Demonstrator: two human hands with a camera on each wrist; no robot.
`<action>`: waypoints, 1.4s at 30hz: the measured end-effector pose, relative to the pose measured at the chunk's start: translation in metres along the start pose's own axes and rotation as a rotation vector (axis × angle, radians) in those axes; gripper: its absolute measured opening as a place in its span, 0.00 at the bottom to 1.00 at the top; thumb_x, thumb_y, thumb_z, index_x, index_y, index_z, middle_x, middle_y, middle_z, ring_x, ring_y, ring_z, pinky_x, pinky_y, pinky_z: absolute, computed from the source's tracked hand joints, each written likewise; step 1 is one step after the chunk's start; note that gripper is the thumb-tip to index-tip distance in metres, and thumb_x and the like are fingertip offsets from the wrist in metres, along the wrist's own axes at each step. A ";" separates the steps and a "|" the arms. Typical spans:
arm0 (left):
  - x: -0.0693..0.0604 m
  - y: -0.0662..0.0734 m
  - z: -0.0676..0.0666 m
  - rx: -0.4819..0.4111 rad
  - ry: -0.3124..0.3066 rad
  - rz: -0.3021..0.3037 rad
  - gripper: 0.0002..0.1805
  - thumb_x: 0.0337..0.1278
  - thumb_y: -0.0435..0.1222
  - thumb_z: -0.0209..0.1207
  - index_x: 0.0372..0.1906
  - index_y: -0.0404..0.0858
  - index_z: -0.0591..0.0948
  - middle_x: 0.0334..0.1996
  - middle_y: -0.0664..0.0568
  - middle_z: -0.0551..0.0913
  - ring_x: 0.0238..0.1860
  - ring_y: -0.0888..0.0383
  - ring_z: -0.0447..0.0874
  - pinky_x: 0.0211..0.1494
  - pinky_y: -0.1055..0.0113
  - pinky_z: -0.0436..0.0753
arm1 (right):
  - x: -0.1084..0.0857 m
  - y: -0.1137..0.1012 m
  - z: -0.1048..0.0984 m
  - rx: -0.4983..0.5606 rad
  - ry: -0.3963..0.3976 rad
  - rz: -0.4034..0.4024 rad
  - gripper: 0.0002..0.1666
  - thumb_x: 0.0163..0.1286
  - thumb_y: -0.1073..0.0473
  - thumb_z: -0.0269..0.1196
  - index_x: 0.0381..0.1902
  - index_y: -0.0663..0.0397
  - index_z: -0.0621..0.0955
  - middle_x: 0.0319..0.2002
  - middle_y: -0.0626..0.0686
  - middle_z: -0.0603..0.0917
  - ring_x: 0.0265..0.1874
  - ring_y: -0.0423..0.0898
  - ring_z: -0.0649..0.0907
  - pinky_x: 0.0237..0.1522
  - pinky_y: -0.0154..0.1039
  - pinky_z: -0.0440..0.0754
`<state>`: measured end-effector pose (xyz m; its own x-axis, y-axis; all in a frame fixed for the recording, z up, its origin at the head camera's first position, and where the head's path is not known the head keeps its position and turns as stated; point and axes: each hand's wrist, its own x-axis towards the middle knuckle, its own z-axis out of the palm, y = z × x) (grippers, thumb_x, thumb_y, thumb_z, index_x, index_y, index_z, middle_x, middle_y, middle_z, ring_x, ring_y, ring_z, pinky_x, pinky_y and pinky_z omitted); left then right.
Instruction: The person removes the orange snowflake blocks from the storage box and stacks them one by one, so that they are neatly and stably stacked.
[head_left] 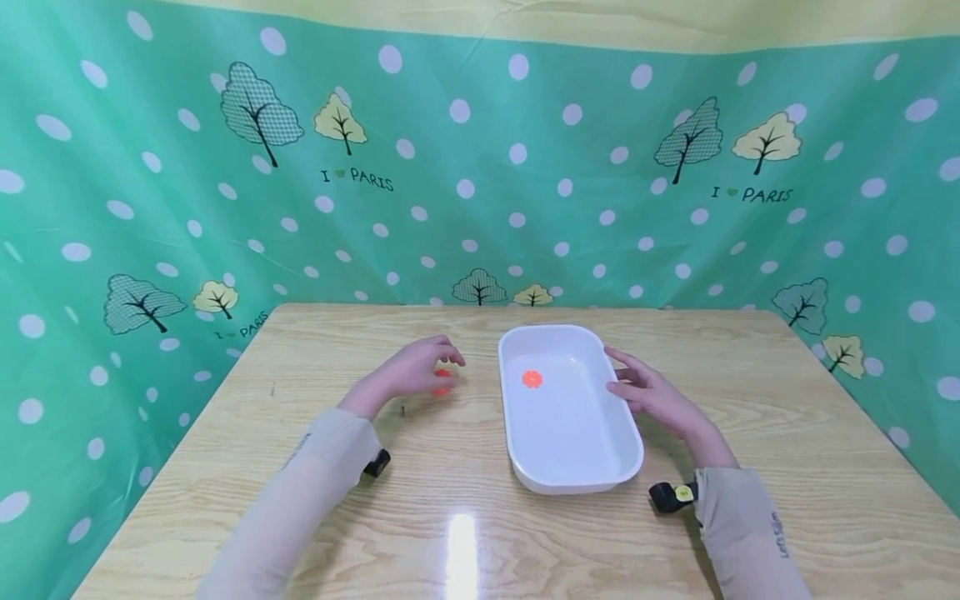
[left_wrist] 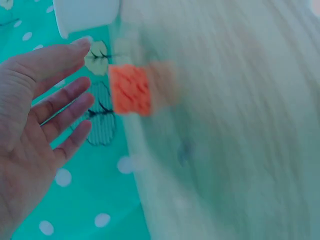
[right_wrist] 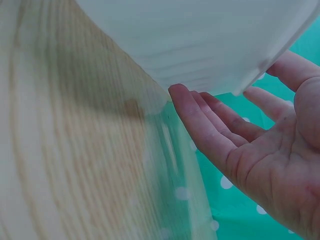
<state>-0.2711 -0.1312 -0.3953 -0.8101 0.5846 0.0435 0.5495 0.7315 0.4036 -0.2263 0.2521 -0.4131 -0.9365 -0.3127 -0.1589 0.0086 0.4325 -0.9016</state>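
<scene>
On the wooden table stands a white plastic basin. Near its left wall inside lies a small orange flower-shaped piece. My left hand hovers left of the basin with fingers spread and loosely bent. Beside those fingers is another orange piece, partly covered in the head view. The left wrist view shows its ridged side, apart from the fingertips. My right hand touches the basin's right wall, its long fingers fairly straight and its thumb near the rim.
A glossy wooden table carries everything. Behind it hangs a green dotted curtain with printed trees, also along both sides. A small dark mark shows on the table near the left wrist.
</scene>
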 end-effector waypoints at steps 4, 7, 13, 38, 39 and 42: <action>0.009 0.013 -0.002 0.018 0.002 0.042 0.16 0.50 0.38 0.61 0.46 0.41 0.80 0.45 0.52 0.77 0.45 0.53 0.76 0.51 0.60 0.74 | 0.000 -0.001 0.000 -0.001 0.001 0.002 0.39 0.66 0.48 0.55 0.71 0.40 0.52 0.61 0.66 0.63 0.54 0.59 0.72 0.50 0.48 0.76; 0.016 0.025 -0.004 0.045 0.008 0.081 0.16 0.50 0.39 0.61 0.46 0.42 0.80 0.45 0.54 0.77 0.46 0.55 0.76 0.51 0.60 0.74 | 0.001 -0.002 0.000 0.002 -0.006 0.002 0.40 0.65 0.47 0.55 0.71 0.39 0.51 0.62 0.66 0.62 0.56 0.60 0.71 0.51 0.48 0.76; 0.033 0.048 -0.004 0.089 0.011 0.149 0.15 0.50 0.42 0.61 0.45 0.46 0.81 0.44 0.57 0.77 0.46 0.60 0.75 0.52 0.65 0.74 | 0.002 -0.001 -0.001 -0.002 -0.004 -0.002 0.40 0.65 0.46 0.55 0.71 0.39 0.51 0.61 0.66 0.63 0.54 0.59 0.72 0.50 0.48 0.76; 0.091 0.081 0.027 0.222 -0.247 0.196 0.18 0.47 0.39 0.64 0.47 0.46 0.80 0.43 0.56 0.76 0.46 0.59 0.73 0.53 0.68 0.72 | 0.000 0.000 0.000 0.001 0.002 -0.006 0.38 0.66 0.51 0.55 0.71 0.41 0.52 0.59 0.67 0.64 0.51 0.57 0.75 0.48 0.46 0.77; 0.092 0.082 0.028 0.232 -0.247 0.199 0.18 0.46 0.39 0.64 0.47 0.47 0.80 0.43 0.56 0.76 0.46 0.59 0.73 0.53 0.68 0.72 | 0.000 0.000 0.000 0.000 0.003 -0.005 0.38 0.66 0.51 0.55 0.71 0.41 0.52 0.59 0.67 0.64 0.51 0.57 0.75 0.48 0.46 0.77; 0.094 0.085 0.029 0.237 -0.261 0.180 0.17 0.46 0.37 0.64 0.46 0.47 0.80 0.43 0.57 0.75 0.46 0.59 0.73 0.53 0.68 0.72 | 0.000 0.000 0.001 -0.002 0.010 0.006 0.38 0.66 0.51 0.55 0.71 0.40 0.52 0.60 0.67 0.64 0.52 0.57 0.74 0.48 0.47 0.77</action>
<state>-0.2950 -0.0039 -0.3833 -0.6343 0.7580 -0.1520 0.7346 0.6523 0.1871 -0.2262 0.2516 -0.4136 -0.9398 -0.3018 -0.1602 0.0133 0.4362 -0.8997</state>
